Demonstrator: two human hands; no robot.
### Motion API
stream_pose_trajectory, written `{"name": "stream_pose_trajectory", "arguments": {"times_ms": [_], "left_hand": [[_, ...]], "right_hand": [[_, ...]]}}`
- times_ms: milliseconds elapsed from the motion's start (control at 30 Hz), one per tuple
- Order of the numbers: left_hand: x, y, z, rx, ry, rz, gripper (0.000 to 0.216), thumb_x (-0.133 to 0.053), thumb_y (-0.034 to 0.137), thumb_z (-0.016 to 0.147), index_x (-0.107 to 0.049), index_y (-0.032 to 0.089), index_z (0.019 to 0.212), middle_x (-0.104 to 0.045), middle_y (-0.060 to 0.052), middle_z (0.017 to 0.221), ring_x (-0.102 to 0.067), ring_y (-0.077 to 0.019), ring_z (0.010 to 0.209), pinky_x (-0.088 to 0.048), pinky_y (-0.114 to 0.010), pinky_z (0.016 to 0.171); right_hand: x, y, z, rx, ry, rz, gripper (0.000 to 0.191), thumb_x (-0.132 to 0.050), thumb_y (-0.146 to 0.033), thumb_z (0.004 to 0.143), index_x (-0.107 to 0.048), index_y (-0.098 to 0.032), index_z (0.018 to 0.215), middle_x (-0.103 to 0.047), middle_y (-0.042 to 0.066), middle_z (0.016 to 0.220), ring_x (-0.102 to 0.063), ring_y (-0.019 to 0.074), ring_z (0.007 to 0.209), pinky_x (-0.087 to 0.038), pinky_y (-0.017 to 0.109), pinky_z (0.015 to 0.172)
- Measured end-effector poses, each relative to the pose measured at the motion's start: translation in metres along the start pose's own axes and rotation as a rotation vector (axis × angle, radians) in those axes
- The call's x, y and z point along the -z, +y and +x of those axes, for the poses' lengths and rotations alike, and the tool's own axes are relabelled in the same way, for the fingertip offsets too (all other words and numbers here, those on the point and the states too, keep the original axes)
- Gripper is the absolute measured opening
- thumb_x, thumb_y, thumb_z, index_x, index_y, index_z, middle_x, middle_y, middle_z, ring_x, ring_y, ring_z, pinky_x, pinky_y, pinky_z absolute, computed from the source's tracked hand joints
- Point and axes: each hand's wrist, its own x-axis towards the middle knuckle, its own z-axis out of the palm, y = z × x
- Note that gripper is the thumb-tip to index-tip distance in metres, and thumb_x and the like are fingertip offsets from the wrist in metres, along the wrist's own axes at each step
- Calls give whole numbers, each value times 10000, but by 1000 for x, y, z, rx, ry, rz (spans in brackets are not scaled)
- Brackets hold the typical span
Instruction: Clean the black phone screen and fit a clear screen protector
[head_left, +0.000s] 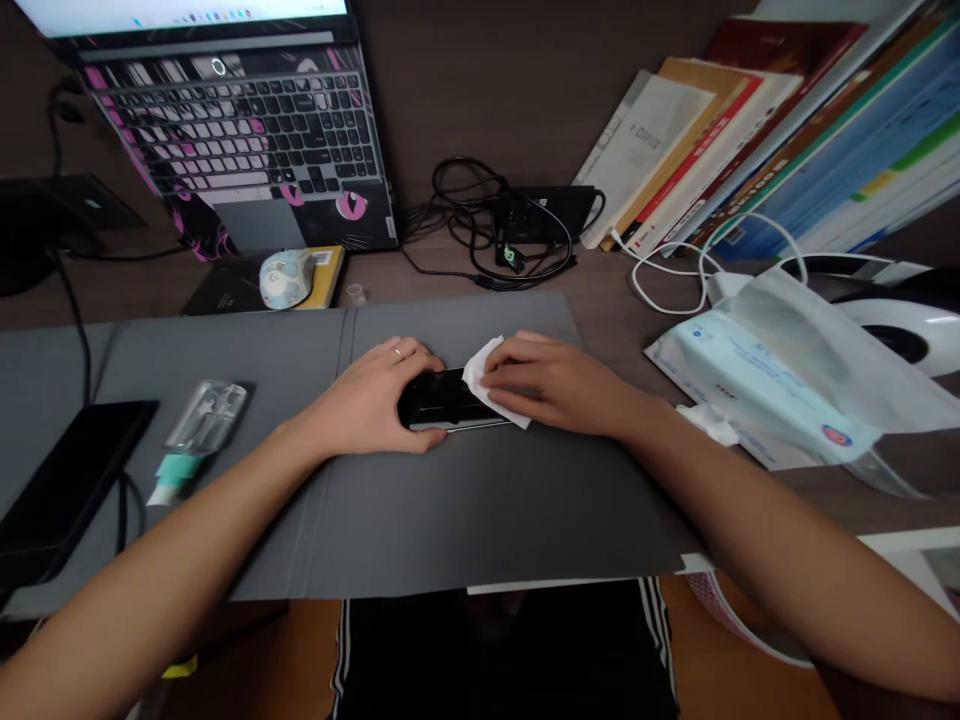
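A black phone point(441, 398) lies flat on a grey mat point(465, 510) in the middle of the desk. My left hand point(375, 395), a ring on one finger, grips the phone's left end and holds it down. My right hand point(551, 385) presses a folded white wipe point(484, 385) onto the phone's right part. The wipe and my fingers hide that end of the phone.
A clear spray bottle with a teal cap point(196, 432) lies left on the mat, beside a dark tablet point(64, 480). A wipes pack point(772, 385) sits right. Behind are a laptop point(240, 130), a mouse point(285, 278), tangled cables point(499, 225) and leaning books point(757, 130).
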Motion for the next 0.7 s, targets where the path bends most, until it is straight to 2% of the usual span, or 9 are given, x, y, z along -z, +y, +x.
{"name": "stream_pose_trajectory", "arguments": {"times_ms": [133,333,500,700], "left_hand": [[1,-1,1,-21,-15,-47,516,-757,477,742,-572,218,1148,-600,-70,1102,-576,-277,1036,-472,-444,957],[2,-4,0,-36,-19,-61,527,-755,476,753,-569,219,1174,-586,-71,1112,-571,-276,1051,-475,-445,964],[2,-4,0,-46,-21,-73,519,-749,479,758,-575,210,1166,-583,-73,1096,-571,-280,1049,-481,-436,948],[4,-4,0,-40,-30,-93,531,-745,480,763,-579,215,1192,-586,-68,1096,-567,-281,1053,-478,-443,955]], "right_hand": [[-6,-4,3,91,-43,59,259,-504,-258,1037,-693,-176,1193,-666,103,1182,-557,221,1062,-469,363,927],[-3,1,4,-15,16,50,231,-502,-274,1037,-714,-200,1090,-668,86,1105,-574,213,1015,-468,362,910],[-6,-4,6,34,-52,61,251,-476,-260,1047,-703,-184,1124,-669,90,1140,-570,211,1030,-470,349,904],[-6,-9,6,-21,1,-4,249,-481,-261,1044,-717,-193,1087,-677,97,1101,-587,215,988,-476,356,885]]}}
